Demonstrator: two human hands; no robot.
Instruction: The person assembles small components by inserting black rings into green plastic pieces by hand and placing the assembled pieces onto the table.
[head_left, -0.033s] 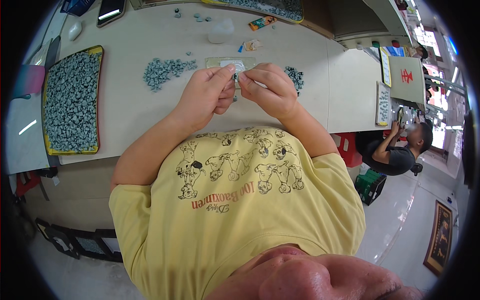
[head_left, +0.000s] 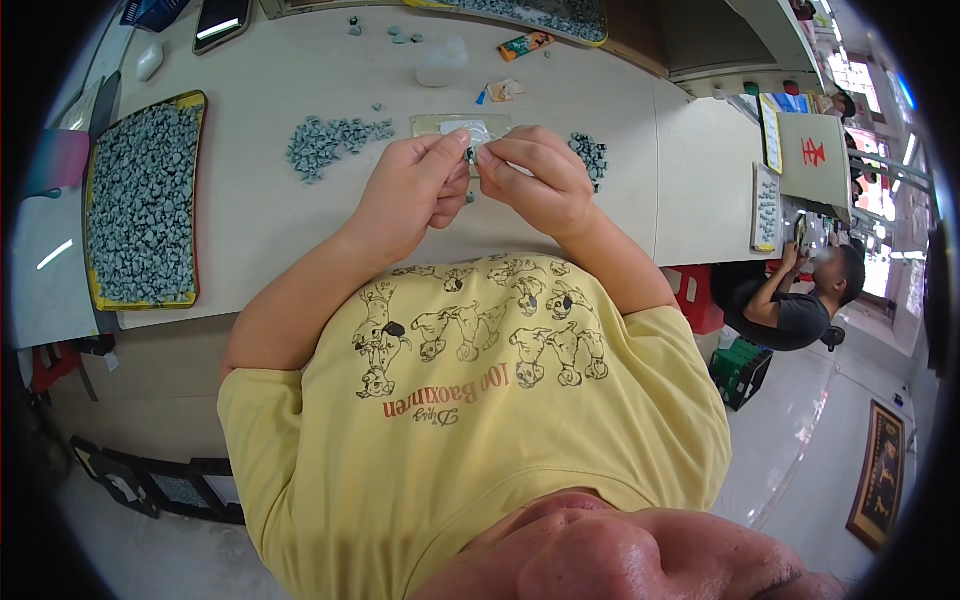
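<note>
Head: left hand pinches dark piece.

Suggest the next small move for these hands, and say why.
Perhaps steady the small dark piece with the left hand before the right hand adjusts it: the piece is tiny, both hands' fingertips meet around it, and a dropped one could get mixed with the loose grey-green pieces nearby.
</note>
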